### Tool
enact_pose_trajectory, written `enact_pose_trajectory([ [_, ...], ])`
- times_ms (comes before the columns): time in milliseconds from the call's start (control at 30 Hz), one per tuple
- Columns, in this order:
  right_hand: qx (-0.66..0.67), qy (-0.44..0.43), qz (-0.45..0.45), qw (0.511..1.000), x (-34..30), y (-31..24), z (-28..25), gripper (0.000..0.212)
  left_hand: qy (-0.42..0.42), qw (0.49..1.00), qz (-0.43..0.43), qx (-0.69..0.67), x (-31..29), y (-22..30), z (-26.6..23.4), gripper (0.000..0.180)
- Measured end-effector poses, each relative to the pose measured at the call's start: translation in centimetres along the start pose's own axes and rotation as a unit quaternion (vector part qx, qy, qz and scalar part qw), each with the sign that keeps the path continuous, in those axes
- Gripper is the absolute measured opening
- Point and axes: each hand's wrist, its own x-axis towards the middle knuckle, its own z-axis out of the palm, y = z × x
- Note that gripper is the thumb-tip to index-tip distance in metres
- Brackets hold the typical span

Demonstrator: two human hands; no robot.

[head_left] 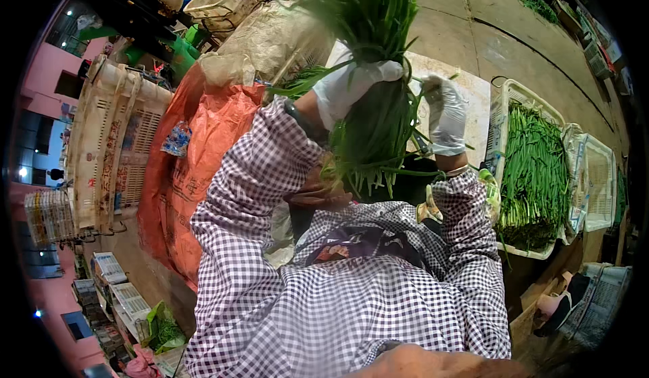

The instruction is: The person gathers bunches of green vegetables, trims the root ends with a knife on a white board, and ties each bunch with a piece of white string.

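My left hand (355,87), in a thin white glove, is closed around the middle of a large bunch of green chives (375,131). The bunch stands upright in front of my chest, its upper leaves fanning out and partly blurred, its ragged lower ends hanging over my lap. Just to its right is my gloved right hand (447,115), fingers curled in. A few loose green strands show at those fingers; what they hold, if anything, I cannot make out. Behind the bunch lies a pale board (476,97), partly hidden by hands and leaves.
On the right, a white plastic crate (501,141) is packed with chives, with another pale crate (600,182) beyond it. A large orange sack (186,195) lies at my left, near stacked crates (111,141). Concrete floor (446,30) stretches ahead.
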Motion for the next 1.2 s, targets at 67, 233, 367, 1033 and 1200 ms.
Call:
enact_pose_trajectory([
  [67, 0.055, 0.005, -0.052, 0.997, 0.2, -2.6, -0.3, 0.025, 0.029, 0.998, -0.005, 0.047, 1.2, -1.1, -0.1, 0.02],
  [233, 0.018, 0.043, -0.145, 0.988, -0.2, -9.8, -4.3, 0.026, 0.044, 0.982, 0.044, 0.178, 3.7, -3.5, -1.6, 0.021],
  [367, -0.283, -0.193, 0.185, 0.921, -5.4, -10.4, -7.3, 0.029, 0.051, 0.943, 0.156, 0.29, 3.4, -1.3, 0.0, 0.022],
  [1033, -0.417, -0.032, -0.101, 0.903, -6.7, 0.7, -0.7, 0.088, 0.258, 0.901, 0.074, 0.341, 7.8, -2.2, 6.1, 0.032],
  [1200, -0.223, -0.033, -0.102, 0.969, -1.9, -0.3, -0.3, 0.068, 0.2, 0.886, 0.188, 0.374, 11.2, -9.4, 8.1, 0.03],
])
